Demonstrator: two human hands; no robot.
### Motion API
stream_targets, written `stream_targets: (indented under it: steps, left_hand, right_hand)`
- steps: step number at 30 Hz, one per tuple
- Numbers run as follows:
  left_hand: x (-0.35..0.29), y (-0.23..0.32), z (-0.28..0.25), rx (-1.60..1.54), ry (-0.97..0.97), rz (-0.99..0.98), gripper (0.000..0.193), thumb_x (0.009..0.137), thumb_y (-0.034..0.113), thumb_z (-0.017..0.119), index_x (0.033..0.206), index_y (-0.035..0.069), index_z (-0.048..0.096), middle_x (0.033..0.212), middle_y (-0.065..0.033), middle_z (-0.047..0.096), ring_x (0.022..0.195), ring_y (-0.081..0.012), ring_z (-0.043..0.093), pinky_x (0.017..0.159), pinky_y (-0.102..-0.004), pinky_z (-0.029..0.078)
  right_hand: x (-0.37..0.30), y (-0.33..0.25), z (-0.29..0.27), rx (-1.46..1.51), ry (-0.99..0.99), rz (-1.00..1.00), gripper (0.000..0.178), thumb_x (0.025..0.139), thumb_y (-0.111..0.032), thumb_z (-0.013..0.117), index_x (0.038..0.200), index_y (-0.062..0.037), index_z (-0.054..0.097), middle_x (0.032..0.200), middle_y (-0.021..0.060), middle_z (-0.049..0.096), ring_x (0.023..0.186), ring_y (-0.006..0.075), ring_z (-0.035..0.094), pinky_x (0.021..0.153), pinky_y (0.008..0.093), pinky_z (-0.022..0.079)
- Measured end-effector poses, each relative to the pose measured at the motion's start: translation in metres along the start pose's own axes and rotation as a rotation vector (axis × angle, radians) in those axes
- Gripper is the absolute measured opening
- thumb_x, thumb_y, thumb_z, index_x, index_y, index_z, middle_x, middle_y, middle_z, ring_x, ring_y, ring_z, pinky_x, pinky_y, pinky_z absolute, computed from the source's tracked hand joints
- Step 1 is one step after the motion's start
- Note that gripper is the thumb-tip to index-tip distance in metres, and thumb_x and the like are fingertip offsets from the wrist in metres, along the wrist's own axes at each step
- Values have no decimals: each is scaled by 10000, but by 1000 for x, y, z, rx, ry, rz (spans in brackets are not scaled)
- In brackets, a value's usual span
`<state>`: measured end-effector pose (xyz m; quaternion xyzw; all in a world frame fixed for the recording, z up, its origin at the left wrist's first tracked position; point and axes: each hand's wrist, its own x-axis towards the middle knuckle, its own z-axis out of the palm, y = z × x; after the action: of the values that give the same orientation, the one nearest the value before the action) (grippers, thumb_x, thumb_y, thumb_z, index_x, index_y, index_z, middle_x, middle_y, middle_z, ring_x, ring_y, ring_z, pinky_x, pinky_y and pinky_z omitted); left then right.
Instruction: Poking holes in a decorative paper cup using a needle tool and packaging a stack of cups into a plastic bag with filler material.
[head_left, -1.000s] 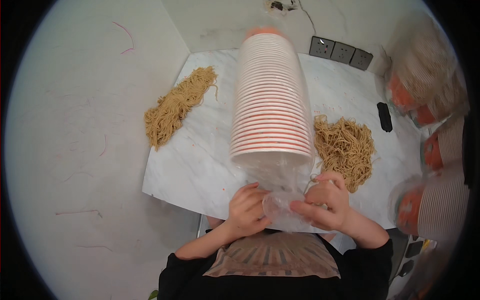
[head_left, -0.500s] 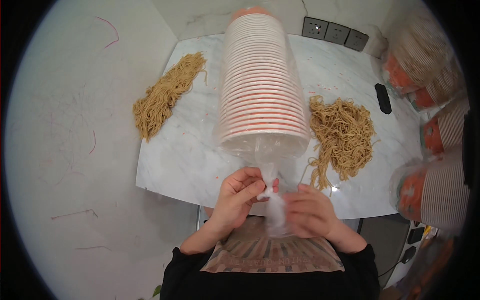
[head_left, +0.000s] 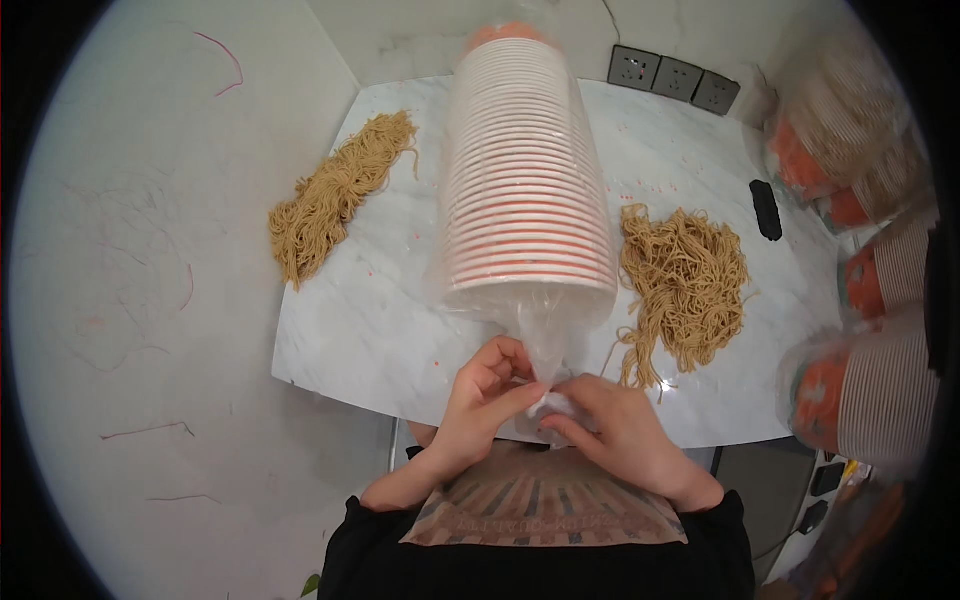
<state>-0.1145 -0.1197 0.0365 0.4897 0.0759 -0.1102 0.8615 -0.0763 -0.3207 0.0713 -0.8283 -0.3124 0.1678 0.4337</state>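
Note:
A long stack of nested white and orange paper cups [head_left: 530, 200] lies inside a clear plastic bag [head_left: 545, 335], its wide open end toward me. The bag's mouth is twisted into a narrow neck at the table's near edge. My left hand [head_left: 490, 395] pinches that neck between thumb and fingers. Right beside it, my right hand [head_left: 610, 425] is closed on the gathered loose end of the bag. The fingertips of both hands almost meet, and whether the plastic is knotted there is hidden.
Tan yarn bundles lie on the marbled table [head_left: 340, 340]: a long hank [head_left: 340, 195] at left, a loose heap [head_left: 685, 285] at right. Beyond the heap is a black object [head_left: 765, 210]. Bagged cup stacks [head_left: 885, 385] crowd the right side. Sockets [head_left: 675, 78] line the back wall.
My right hand has moved in toward the left and now grips the bag's loose end, which hung down before. My left hand still holds the neck, slightly lower.

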Motion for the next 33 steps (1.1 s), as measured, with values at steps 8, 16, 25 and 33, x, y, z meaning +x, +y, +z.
stream_targets:
  steps: [8, 16, 25, 33]
  left_hand:
    - [-14, 2, -11, 404, -69, -80, 505, 866, 137, 808, 1246, 51, 487, 1104, -31, 627, 1014, -113, 612, 838, -293, 512]
    - [-11, 24, -30, 290, -250, -381, 604, 831, -40, 791, 1341, 53, 481, 1075, -22, 624, 1026, -107, 614, 860, -285, 535]
    - [-9, 24, -53, 284, -250, -390, 506, 809, -5, 801, 1248, 67, 561, 1088, 12, 640, 1000, -91, 607, 839, -270, 527]
    - [-19, 50, -90, 262, -85, -197, 340, 820, -22, 793, 1095, 50, 608, 957, 4, 629, 861, -68, 606, 751, -244, 520]
  right_hand:
    - [2, 10, 16, -45, -140, -134, 226, 926, -252, 670, 959, -31, 633, 882, 145, 629, 805, 362, 651, 677, 453, 530]
    - [4, 14, 15, -21, -206, -192, 206, 963, -278, 624, 978, -77, 667, 893, 94, 629, 847, 334, 646, 716, 429, 533]
    - [2, 12, 4, 263, -291, 143, 242, 1005, -250, 595, 941, -26, 661, 830, 136, 640, 788, 336, 632, 681, 388, 494]
    - [-43, 20, -59, 339, 126, 181, 62, 856, -54, 687, 836, -11, 727, 793, 72, 646, 726, 197, 603, 648, 311, 455]
